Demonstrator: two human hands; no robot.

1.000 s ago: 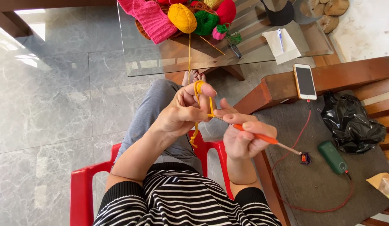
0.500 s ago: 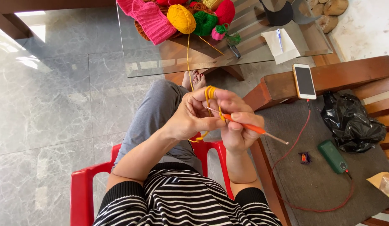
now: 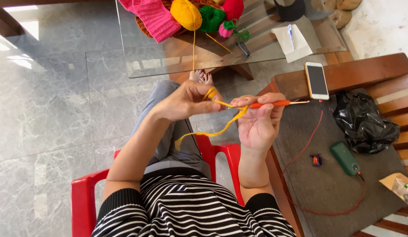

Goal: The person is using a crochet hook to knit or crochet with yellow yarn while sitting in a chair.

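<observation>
The right hand [image 3: 258, 125] is raised palm-up over the lap, its fingers curled around the orange handle of a crochet hook [image 3: 274, 104]; the hook lies roughly level, its thin metal shaft pointing right toward the phone. The left hand [image 3: 186, 102] sits just left of the right hand, fingers closed with a strand of yellow yarn [image 3: 215, 131] looped around the index finger; the yarn runs taut from that loop to the hook end at the right fingertips, then hangs in a loose curve down toward the lap. A second run of the same strand rises from the left hand to the yellow yarn ball [image 3: 186, 14] on the far glass table [image 3: 147, 61].

On the table, the yellow ball lies between a pink knitted piece [image 3: 153, 17] on its left and a green ball [image 3: 212, 18] on its right; a red ball [image 3: 233, 8] lies further right; a folded white paper [image 3: 294, 41] rests near the table's right edge.

The person sits on a red plastic chair [image 3: 83, 197]; a wooden bench [image 3: 357, 74] stands to the right, bearing a white-edged phone [image 3: 316, 80], a black plastic bag [image 3: 366, 125], a green device [image 3: 344, 159] and a red cable [image 3: 300, 158] running between them.
</observation>
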